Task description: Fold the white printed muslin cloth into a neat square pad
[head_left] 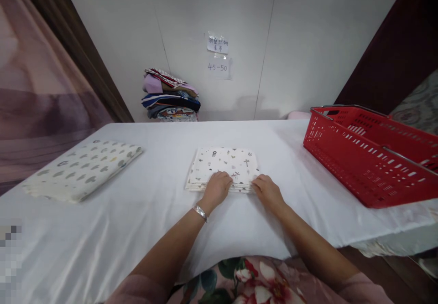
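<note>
A white cloth [224, 160] with small printed figures lies folded in several layers in the middle of the white-covered table [153, 235]. My left hand [218, 188], with a silver bracelet at the wrist, has its curled fingers on the near edge of the folded cloth. At the cloth's near right corner, my right hand [268, 192] pinches the layered edge between thumb and fingers. Both hands are closed on the cloth, a short gap apart.
Another folded cloth [89, 167] with grey-green prints lies on the table's left. A red perforated basket [362, 158] with metal handles stands at the right. Behind the table's far edge is a stack of folded fabrics [171, 99], against a wall with two paper notes [219, 67].
</note>
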`<state>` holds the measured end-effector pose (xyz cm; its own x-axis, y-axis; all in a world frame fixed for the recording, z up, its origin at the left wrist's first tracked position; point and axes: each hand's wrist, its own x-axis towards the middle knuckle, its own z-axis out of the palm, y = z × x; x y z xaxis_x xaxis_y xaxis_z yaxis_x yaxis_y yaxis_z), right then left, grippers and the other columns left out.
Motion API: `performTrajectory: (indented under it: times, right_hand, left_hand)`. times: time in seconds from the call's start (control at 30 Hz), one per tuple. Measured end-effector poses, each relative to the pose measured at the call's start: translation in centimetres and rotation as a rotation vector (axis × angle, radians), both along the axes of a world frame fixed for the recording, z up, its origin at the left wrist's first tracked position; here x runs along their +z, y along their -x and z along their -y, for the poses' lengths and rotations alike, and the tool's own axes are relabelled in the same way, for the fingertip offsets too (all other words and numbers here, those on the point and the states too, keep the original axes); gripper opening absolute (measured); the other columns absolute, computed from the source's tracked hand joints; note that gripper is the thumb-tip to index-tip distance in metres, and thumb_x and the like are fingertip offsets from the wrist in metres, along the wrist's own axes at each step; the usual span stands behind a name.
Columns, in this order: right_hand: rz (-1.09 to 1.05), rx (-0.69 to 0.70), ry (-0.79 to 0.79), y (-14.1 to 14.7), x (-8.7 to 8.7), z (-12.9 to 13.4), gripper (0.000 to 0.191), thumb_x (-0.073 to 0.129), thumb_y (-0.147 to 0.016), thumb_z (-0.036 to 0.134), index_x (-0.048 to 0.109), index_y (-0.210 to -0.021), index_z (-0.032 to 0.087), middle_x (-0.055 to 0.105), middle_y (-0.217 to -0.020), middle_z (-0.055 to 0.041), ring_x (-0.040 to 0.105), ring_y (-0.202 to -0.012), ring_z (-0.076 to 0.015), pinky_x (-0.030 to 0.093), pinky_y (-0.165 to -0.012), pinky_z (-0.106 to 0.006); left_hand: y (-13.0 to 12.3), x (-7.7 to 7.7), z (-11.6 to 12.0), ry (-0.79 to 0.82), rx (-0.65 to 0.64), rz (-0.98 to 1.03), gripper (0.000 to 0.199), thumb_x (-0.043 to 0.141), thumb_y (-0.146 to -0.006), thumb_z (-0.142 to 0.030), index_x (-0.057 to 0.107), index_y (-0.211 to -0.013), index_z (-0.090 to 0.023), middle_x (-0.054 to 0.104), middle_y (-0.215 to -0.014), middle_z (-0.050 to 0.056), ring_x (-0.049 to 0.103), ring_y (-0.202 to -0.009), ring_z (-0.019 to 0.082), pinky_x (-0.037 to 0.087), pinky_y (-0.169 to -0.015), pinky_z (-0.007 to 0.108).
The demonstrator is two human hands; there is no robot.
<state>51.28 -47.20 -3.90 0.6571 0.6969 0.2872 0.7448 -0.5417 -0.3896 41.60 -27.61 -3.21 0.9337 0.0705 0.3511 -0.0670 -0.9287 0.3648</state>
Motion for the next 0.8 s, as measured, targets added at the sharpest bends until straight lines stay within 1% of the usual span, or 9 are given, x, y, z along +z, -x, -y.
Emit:
performTrajectory:
  times: [0.1, 0.23, 0.37, 0.47, 0.5, 0.57, 0.67, 0.8]
  right_hand:
    - [0.036, 0.002, -0.044, 0.1, -0.7, 0.2, 0.020, 0.044, -0.089, 0.020, 0.063, -0.088, 0.023, 0.058, -0.096, -0.0044, 0.048, -0.092, -0.0185, 0.041, -0.071, -0.028]
    - [0.102, 0.025, -0.061, 0.5, -0.8, 0.5, 0.022, 0.042, -0.089, 0.019, 0.063, -0.092, 0.023, 0.058, -0.099, -0.0049, 0.048, -0.093, -0.0195, 0.042, -0.073, -0.029]
    - [0.135, 0.083, -0.065, 0.6, -0.3, 0.6, 0.021, 0.044, -0.088, 0.020, 0.064, -0.091, 0.022, 0.059, -0.098, -0.0054, 0.049, -0.093, -0.0202, 0.042, -0.078, -0.031]
    - [0.151, 0.130, -0.082, 0.5, -0.4, 0.8, 0.021, 0.046, -0.086, 0.019, 0.064, -0.096, 0.021, 0.059, -0.100, -0.0066, 0.049, -0.095, -0.0215, 0.042, -0.081, -0.034]
    - [0.154, 0.138, -0.087, 0.4, -0.5, 0.8, 0.022, 0.046, -0.086, 0.020, 0.064, -0.097, 0.021, 0.060, -0.100, -0.0069, 0.049, -0.095, -0.0219, 0.042, -0.081, -0.035]
    - [0.158, 0.147, -0.086, 0.2, -0.8, 0.9, 0.024, 0.043, -0.088, 0.021, 0.065, -0.100, 0.022, 0.060, -0.100, -0.0071, 0.050, -0.094, -0.0223, 0.043, -0.081, -0.036]
    - [0.188, 0.165, -0.067, -0.1, -1.0, 0.7, 0.025, 0.043, -0.088, 0.023, 0.066, -0.098, 0.022, 0.061, -0.098, -0.0078, 0.052, -0.092, -0.0229, 0.043, -0.079, -0.037]
    - [0.246, 0.216, -0.070, -0.3, -1.0, -0.4, 0.025, 0.044, -0.088, 0.027, 0.066, -0.100, 0.021, 0.062, -0.099, -0.0091, 0.053, -0.091, -0.0236, 0.042, -0.079, -0.037]
  left_hand:
    - [0.2, 0.2, 0.2, -0.001, 0.027, 0.026, 0.024, 0.038, -0.091, -0.020, 0.060, -0.081, -0.019, 0.058, -0.084, 0.005, 0.050, -0.083, 0.017, 0.039, -0.079, 0.034]
    - [0.8, 0.2, 0.2, -0.058, -0.006, 0.011, 0.025, 0.036, -0.092, -0.020, 0.059, -0.082, -0.018, 0.058, -0.085, 0.005, 0.049, -0.083, 0.018, 0.039, -0.078, 0.034]
    - [1.2, -0.1, -0.2, -0.040, -0.040, -0.004, 0.018, 0.043, -0.090, -0.023, 0.060, -0.087, -0.019, 0.059, -0.088, 0.004, 0.050, -0.086, 0.018, 0.039, -0.080, 0.034]
    - [1.4, -0.2, -0.3, -0.028, -0.021, 0.015, 0.015, 0.048, -0.088, -0.025, 0.059, -0.097, -0.020, 0.059, -0.094, 0.005, 0.050, -0.092, 0.019, 0.038, -0.082, 0.034]
    - [1.5, -0.3, -0.3, -0.033, -0.002, 0.016, 0.015, 0.049, -0.087, -0.025, 0.060, -0.097, -0.020, 0.059, -0.095, 0.005, 0.050, -0.092, 0.020, 0.038, -0.082, 0.035]
    - [1.7, -0.3, -0.1, -0.055, 0.030, 0.007, 0.014, 0.050, -0.087, -0.027, 0.061, -0.090, -0.020, 0.059, -0.092, 0.006, 0.050, -0.092, 0.020, 0.039, -0.080, 0.035]
    - [1.8, -0.4, 0.2, -0.095, 0.049, -0.009, 0.021, 0.046, -0.089, -0.029, 0.061, -0.080, -0.019, 0.058, -0.087, 0.006, 0.050, -0.088, 0.020, 0.038, -0.076, 0.035]
    - [2.0, -0.3, 0.3, -0.094, 0.036, 0.005, 0.023, 0.044, -0.090, -0.031, 0.062, -0.081, -0.020, 0.059, -0.088, 0.005, 0.050, -0.089, 0.019, 0.038, -0.077, 0.034]
